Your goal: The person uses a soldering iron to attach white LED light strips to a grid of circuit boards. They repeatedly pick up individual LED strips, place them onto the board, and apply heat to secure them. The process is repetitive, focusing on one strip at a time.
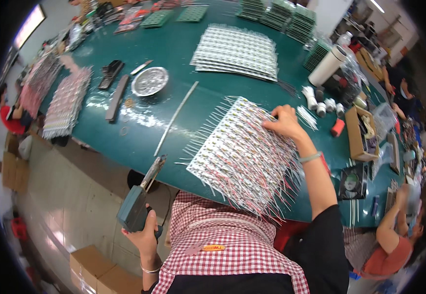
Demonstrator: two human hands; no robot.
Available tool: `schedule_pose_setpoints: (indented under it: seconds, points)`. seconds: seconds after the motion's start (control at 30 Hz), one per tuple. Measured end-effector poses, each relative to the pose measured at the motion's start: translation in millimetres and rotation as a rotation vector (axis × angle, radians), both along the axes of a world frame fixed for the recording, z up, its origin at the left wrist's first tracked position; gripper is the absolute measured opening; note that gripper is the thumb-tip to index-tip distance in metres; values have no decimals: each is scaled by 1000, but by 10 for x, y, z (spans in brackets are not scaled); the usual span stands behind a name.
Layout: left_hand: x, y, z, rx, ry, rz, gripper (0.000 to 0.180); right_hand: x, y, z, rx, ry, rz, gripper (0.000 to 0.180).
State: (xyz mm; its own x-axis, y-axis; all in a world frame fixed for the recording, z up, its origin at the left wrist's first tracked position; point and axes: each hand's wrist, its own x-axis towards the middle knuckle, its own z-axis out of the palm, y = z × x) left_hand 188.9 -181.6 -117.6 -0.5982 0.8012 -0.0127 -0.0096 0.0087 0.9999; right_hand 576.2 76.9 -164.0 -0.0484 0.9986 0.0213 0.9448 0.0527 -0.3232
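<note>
My left hand [146,235] is wrapped round the handle of a dark green gun-shaped tool [133,208], held off the table's front edge. Its long metal nose points up and away; a thin cord hangs beside it. In front of me a white panel [222,142] lies slanted on the table, overhanging the front edge. Rows of red and white wires stick out across it, and small yellow-green spots dot its bare rows. My right hand [285,121] grips the panel's far right side, fingers bent and thumb pressed on top. What lies under those fingertips is hidden.
Beyond the panel are a long white stick [176,117], a metal bowl of silvery bits [150,81] and stacked white panels [236,51]. More wired panels [68,103] lie left. A white bottle [327,65] and cardboard box [361,134] stand right. A co-worker [389,240] sits nearby at right.
</note>
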Motion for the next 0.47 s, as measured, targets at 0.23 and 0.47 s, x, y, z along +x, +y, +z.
schedule_pose_setpoints:
  seconds: [0.23, 0.47]
  points:
    - [-264, 359, 86, 161, -116, 156, 22, 135, -106, -181, -24, 165, -69, 62]
    - [-1202, 1448, -235, 90, -389, 17, 31, 106, -452, 154, -392, 633, -154, 57]
